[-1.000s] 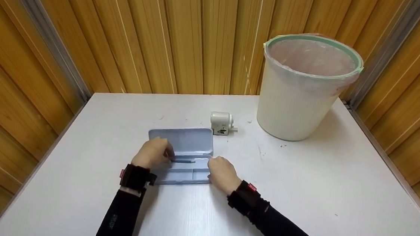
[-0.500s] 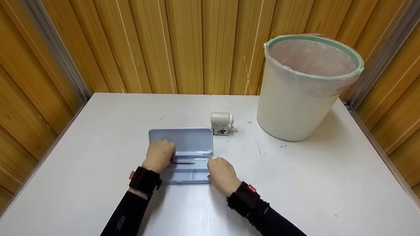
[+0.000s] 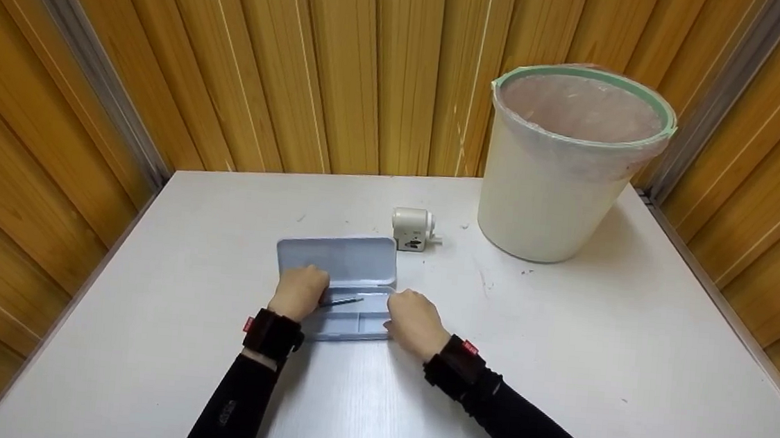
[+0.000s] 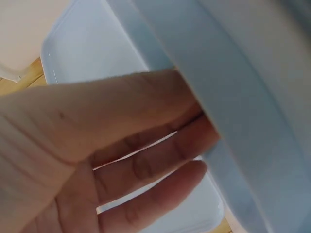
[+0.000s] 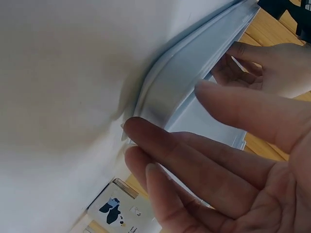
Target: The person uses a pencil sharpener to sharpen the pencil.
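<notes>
A light blue pencil case point(image 3: 340, 257) lies on the table with its lid folded back and its compartments showing. My left hand point(image 3: 299, 291) reaches into the left part and pinches a dark pencil point(image 3: 343, 302), which slants out to the right over the back compartment. In the left wrist view the fingertips of this hand point(image 4: 141, 141) are hidden behind the case wall point(image 4: 233, 82). My right hand point(image 3: 416, 323) holds the case by its right end. Seen from the right wrist, the thumb point(image 5: 243, 104) is at the rim and the other fingers curve near the end wall.
Just behind the case stands a white crank pencil sharpener point(image 3: 408, 229). A tall cream bin point(image 3: 545, 196) with a green rim and a clear liner is at the back right. Small scraps dot the white table point(image 3: 559, 371), and wood-patterned panels point(image 3: 346, 69) enclose it.
The left hand has shifted slightly right and turned over the case. The pencil, flat a second ago, now slants with its right end farther back. The right hand has stayed at the case's end.
</notes>
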{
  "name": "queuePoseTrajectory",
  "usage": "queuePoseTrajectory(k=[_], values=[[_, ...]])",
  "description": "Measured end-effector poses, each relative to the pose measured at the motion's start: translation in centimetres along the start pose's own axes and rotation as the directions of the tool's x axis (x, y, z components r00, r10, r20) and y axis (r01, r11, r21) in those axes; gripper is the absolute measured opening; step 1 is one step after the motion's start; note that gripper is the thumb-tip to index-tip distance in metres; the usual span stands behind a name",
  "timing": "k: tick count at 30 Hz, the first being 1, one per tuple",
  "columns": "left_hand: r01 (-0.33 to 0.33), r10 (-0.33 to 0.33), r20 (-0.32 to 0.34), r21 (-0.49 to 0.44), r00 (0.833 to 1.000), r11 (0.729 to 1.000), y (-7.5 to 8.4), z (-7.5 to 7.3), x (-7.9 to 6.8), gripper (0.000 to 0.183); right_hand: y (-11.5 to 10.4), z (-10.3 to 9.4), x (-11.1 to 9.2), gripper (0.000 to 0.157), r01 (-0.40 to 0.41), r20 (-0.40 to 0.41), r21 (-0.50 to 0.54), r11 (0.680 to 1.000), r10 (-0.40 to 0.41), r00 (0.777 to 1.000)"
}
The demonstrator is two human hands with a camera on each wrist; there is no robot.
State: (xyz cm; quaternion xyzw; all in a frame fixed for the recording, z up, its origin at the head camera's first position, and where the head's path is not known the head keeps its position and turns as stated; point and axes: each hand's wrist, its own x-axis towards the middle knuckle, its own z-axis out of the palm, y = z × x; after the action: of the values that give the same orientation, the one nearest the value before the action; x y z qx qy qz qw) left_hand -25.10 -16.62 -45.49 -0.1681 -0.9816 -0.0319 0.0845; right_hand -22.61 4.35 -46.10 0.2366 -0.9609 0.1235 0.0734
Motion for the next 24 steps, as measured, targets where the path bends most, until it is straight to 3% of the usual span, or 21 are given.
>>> queuePoseTrajectory(k=[8,14,19,24], values=[[-0.009,0.01,0.053,-0.009,0.999,1.0,0.1,-0.1,0.2,0.011,1.4,-1.9,1.5,0.012,-0.051,-0.057,0.117,0.992,0.058,0.997],[0.016,-0.013,0.095,-0.031,0.995,0.999,0.2,-0.5,0.2,0.008,3.8,-2.7,4.4,0.009,-0.026,-0.225,0.141,0.99,0.057,0.973],[0.016,-0.011,0.086,-0.052,0.996,0.999,0.0,-0.6,-0.2,0.01,6.1,-2.0,7.3,0.036,0.054,-0.302,0.141,0.989,-0.009,0.953],[0.01,-0.005,0.072,-0.066,0.997,0.998,-0.1,-0.8,-0.4,0.011,7.6,-0.8,9.7,0.064,0.058,-0.269,0.107,0.993,-0.027,0.963]])
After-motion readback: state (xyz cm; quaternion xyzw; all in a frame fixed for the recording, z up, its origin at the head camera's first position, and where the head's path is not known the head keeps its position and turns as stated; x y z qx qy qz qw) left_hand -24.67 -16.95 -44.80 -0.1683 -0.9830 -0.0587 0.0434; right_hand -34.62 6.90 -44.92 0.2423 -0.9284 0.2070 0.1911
